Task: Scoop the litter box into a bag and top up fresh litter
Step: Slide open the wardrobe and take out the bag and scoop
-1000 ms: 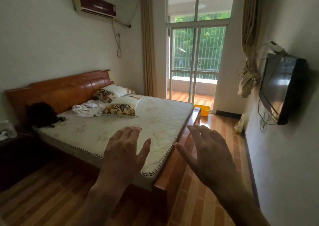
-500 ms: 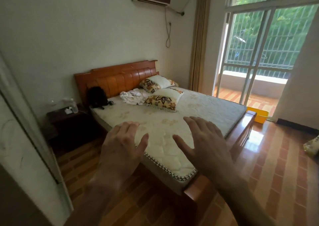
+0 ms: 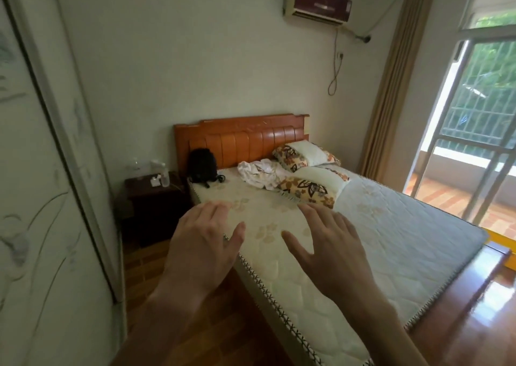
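— Hands?
— My left hand [image 3: 202, 249] and right hand [image 3: 329, 249] were raised side by side, palms down, fingers spread, grasping nothing.
— Below them?
— The bare mattress [image 3: 377, 242] corner; two floral pillows [image 3: 310, 185] and a black backpack [image 3: 201, 165] lay near the wooden headboard [image 3: 243, 139].
— Litter box?
— Nowhere in view; only a yellow edge [image 3: 499, 240] showed past the bed's foot, too cropped to identify.

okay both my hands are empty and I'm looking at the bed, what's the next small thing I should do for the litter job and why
Probably turn toward the balcony door. Your left hand and right hand are open and hold nothing, and no scoop, bag or litter shows here; only a yellow edge peeks past the foot of the bed, possibly the box.
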`<state>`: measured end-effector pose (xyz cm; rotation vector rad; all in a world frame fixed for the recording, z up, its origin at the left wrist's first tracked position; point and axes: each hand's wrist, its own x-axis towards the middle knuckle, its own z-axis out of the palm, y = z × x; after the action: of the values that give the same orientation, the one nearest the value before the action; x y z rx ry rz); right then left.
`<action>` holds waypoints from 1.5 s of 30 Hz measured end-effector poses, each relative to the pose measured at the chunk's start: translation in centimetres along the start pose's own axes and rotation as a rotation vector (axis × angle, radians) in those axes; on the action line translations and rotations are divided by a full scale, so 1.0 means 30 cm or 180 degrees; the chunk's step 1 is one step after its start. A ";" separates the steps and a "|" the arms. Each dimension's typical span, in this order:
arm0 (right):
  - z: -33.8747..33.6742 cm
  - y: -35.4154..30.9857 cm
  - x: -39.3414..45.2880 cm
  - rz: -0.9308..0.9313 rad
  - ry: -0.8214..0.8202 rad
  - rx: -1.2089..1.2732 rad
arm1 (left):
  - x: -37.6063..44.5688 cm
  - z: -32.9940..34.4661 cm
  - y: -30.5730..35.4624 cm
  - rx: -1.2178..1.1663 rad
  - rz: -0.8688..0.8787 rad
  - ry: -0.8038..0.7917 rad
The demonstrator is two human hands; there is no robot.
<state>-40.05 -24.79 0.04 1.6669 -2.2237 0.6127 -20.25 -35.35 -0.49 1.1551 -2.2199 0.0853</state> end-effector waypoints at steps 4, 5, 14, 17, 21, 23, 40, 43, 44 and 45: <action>0.087 -0.019 0.182 -0.0133 0.0014 0.0039 | 0.137 0.056 -0.088 0.0064 -0.0126 -0.0016; 0.107 -0.023 0.222 -0.0163 -0.0001 0.0052 | 0.166 0.069 -0.109 0.0087 -0.0172 -0.0020; 0.335 -0.047 0.574 -0.0459 -0.0122 0.0217 | 0.408 0.208 -0.289 0.0274 -0.0492 0.0021; 0.436 -0.059 0.710 -0.0559 -0.0169 0.0295 | 0.505 0.273 -0.362 0.0392 -0.0578 0.0020; 0.564 -0.045 0.918 -0.0764 -0.0247 0.0519 | 0.649 0.375 -0.449 0.0562 -0.0826 0.0099; 0.629 -0.024 1.020 -0.0818 -0.0236 0.0627 | 0.723 0.425 -0.481 0.0642 -0.0926 0.0112; 1.022 -0.181 1.696 -0.1729 -0.0521 0.1245 | 1.150 0.609 -0.731 0.1320 -0.1706 0.0373; 1.077 -0.288 1.762 -0.1928 -0.0583 0.1402 | 1.150 0.590 -0.824 0.1506 -0.1851 0.0410; 1.091 -0.329 1.784 -0.2018 -0.0614 0.1466 | 1.147 0.581 -0.857 0.1566 -0.1918 0.0423; 1.104 -0.370 1.804 -0.2119 -0.0648 0.1528 | 1.145 0.570 -0.893 0.1623 -0.1993 0.0431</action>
<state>-44.22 -89.07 -1.20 2.6317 -1.5242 0.8508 -22.90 -82.07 -0.98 2.0035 -1.6667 0.4691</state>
